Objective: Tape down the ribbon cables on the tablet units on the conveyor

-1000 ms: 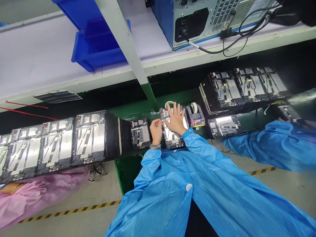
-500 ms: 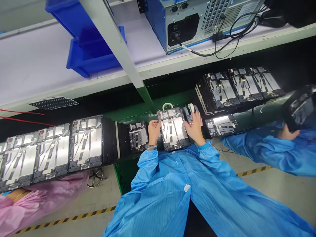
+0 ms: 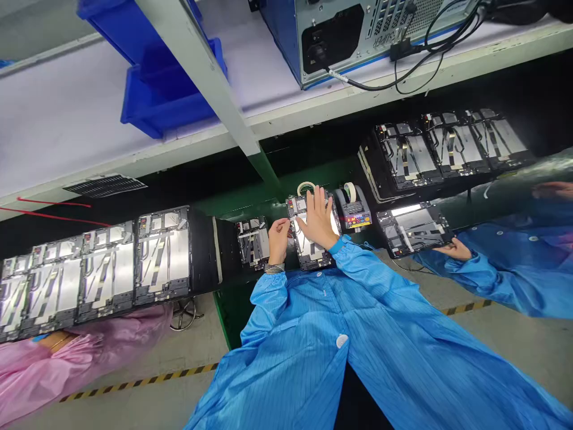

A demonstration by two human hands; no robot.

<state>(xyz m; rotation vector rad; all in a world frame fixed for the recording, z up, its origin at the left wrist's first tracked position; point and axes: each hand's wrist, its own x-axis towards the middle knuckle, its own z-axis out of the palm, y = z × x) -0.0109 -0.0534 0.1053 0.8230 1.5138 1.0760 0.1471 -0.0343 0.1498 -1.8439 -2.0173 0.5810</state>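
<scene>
We log the right hand (image 3: pixel 319 220) spread flat, fingers apart, on a metal-backed tablet panel (image 3: pixel 310 255). The left hand (image 3: pixel 279 240) curls against that panel's left edge; whether it pinches anything, we cannot tell. Just past the right fingertips sits a tape roll (image 3: pixel 306 188), with a tape dispenser (image 3: pixel 353 206) to that hand's right. Left of the left hand, a smaller panel (image 3: pixel 253 242) lies on the black conveyor belt (image 3: pixel 202 251). Well right of our grip, a co-worker's hand (image 3: pixel 456 251) touches another panel (image 3: pixel 414 230).
</scene>
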